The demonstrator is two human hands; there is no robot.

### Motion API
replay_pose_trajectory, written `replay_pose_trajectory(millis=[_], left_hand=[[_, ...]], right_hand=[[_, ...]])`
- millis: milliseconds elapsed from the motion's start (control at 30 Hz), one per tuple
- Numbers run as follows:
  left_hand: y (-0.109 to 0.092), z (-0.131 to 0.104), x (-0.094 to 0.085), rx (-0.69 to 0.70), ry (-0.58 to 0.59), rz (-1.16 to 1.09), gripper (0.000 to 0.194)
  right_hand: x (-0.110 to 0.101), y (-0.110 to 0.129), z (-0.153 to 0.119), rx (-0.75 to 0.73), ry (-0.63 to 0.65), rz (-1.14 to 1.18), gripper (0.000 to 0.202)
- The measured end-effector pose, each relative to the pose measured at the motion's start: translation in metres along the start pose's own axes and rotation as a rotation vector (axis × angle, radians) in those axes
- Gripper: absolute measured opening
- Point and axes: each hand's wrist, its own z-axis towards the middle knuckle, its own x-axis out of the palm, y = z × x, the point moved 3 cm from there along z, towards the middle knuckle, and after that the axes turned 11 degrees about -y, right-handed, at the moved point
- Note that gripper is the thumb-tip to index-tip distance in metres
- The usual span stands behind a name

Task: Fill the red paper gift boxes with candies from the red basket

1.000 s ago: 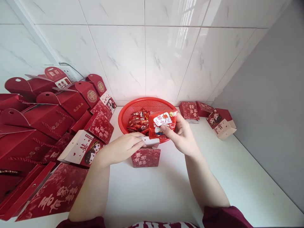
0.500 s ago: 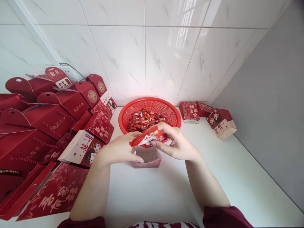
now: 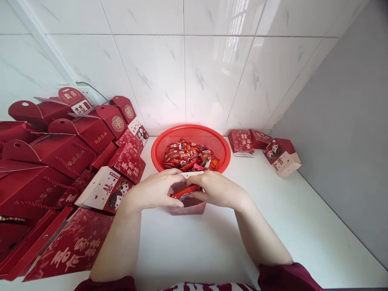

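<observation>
A small open-topped box (image 3: 190, 209) stands on the white table in front of the red basket. My left hand (image 3: 157, 190) grips the box at its left side, thumb on the near rim. A red shiny packet (image 3: 185, 192) is pinched in my right hand (image 3: 220, 190), tilted in the mouth of the box. The fingertips of both hands come close together over the opening. Just behind, the red basket (image 3: 156, 149) holds several red wrapped packets (image 3: 184, 152).
Many red gift boxes (image 3: 72, 155) with rope handles crowd the left side. Three small red boxes (image 3: 241, 141) lie at the back right by the tiled wall (image 3: 212, 81). A grey panel (image 3: 339, 133) borders the white table (image 3: 273, 210) on the right.
My right hand has moved down and left, lowering the red packet from above the box into its opening. My left hand has stayed at the box.
</observation>
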Motion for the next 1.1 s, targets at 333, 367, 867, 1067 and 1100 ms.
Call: replay_pose_trajectory(millis=[333, 367, 867, 1067, 1100], left_hand=[[-0.001, -0.003, 0.002, 0.005, -0.014, -0.02, 0.057], [-0.001, -0.003, 0.002, 0.008, -0.012, -0.02, 0.06], [-0.002, -0.003, 0.001, 0.057, -0.01, -0.071, 0.033], [-0.006, -0.007, -0.004, 0.029, -0.009, -0.045, 0.03], [-0.006, -0.008, -0.005, 0.017, -0.008, -0.042, 0.028]], right_hand=[[-0.012, -0.01, 0.0, -0.052, -0.084, 0.145, 0.01], [-0.013, -0.011, -0.001, -0.053, -0.073, 0.161, 0.012], [-0.015, -0.012, -0.002, -0.052, -0.119, 0.077, 0.018], [-0.034, -0.032, -0.005, 0.091, -0.291, 0.034, 0.022], [-0.038, -0.04, -0.004, 0.138, -0.326, 0.014, 0.023]])
